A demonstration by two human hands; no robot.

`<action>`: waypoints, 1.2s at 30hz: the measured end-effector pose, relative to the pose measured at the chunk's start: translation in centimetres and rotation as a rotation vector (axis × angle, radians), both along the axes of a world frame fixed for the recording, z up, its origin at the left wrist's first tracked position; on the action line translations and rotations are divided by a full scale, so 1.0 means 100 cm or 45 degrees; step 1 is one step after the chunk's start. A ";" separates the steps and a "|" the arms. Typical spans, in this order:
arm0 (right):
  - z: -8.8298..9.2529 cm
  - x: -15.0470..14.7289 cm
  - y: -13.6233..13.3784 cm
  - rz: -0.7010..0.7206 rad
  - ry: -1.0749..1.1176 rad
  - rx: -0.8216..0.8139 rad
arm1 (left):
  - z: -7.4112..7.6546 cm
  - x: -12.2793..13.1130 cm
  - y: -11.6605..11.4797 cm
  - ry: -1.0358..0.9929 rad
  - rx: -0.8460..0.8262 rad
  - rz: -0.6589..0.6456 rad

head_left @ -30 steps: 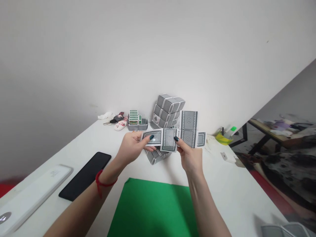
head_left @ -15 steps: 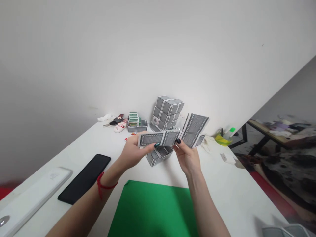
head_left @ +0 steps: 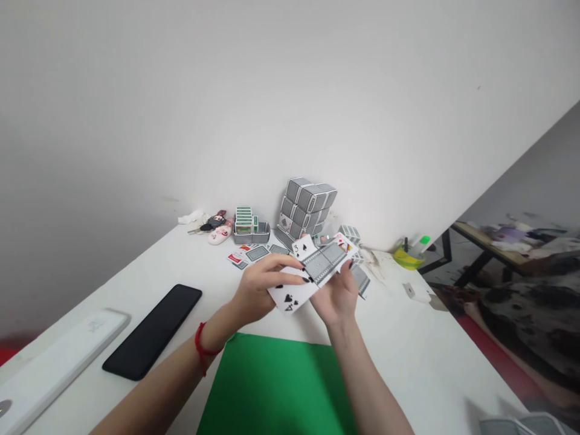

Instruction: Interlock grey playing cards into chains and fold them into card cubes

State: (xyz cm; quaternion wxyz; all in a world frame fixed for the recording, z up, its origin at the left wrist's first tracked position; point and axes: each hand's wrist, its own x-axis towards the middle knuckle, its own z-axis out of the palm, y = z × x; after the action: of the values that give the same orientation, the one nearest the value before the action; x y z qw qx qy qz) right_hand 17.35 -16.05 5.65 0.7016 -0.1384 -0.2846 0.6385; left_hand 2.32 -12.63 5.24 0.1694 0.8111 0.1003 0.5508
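Several playing cards point(head_left: 325, 263), some folded and joined, are between my hands above the white table. My left hand point(head_left: 263, 284) has its fingers closed on the left side of the cards, next to a four of spades point(head_left: 290, 297) turned face up. Under the right side, my right hand point(head_left: 338, 296) holds the cards with its thumb on top. A three of spades point(head_left: 304, 246) sticks up at the back. Behind the cards a stack of folded card blocks point(head_left: 308, 202) stands against the wall.
A green sheet point(head_left: 276, 386) lies in front. At left are a black phone point(head_left: 151, 332) and a white device point(head_left: 63, 362). Loose cards point(head_left: 257, 252), a small card box point(head_left: 251, 232) and keyrings point(head_left: 220, 232) sit further back. A yellow holder point(head_left: 409, 257) is at right.
The cards in my hands have been turned, so printed faces now show. My left hand has moved slightly right and down, with its fingers now on top.
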 end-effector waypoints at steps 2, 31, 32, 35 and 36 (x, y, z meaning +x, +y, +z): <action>-0.002 0.002 0.002 -0.065 0.069 -0.041 | -0.004 0.007 -0.006 0.057 -0.092 -0.075; -0.003 -0.001 0.007 -0.401 -0.049 -0.006 | -0.013 0.030 -0.020 0.163 -1.591 -0.474; -0.003 -0.001 0.007 -0.399 -0.052 -0.011 | -0.013 0.029 -0.020 0.157 -1.589 -0.469; -0.004 -0.002 0.007 -0.381 -0.040 -0.033 | -0.014 0.030 -0.020 0.149 -1.584 -0.459; -0.004 -0.001 0.008 -0.371 -0.035 -0.040 | -0.014 0.030 -0.019 0.146 -1.583 -0.456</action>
State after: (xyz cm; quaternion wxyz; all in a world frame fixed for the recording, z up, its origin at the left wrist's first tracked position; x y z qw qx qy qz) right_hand 17.20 -15.27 5.26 0.7808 -0.1980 -0.2608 0.5322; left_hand 5.35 -14.55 3.80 0.6909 0.5941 0.2724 0.3089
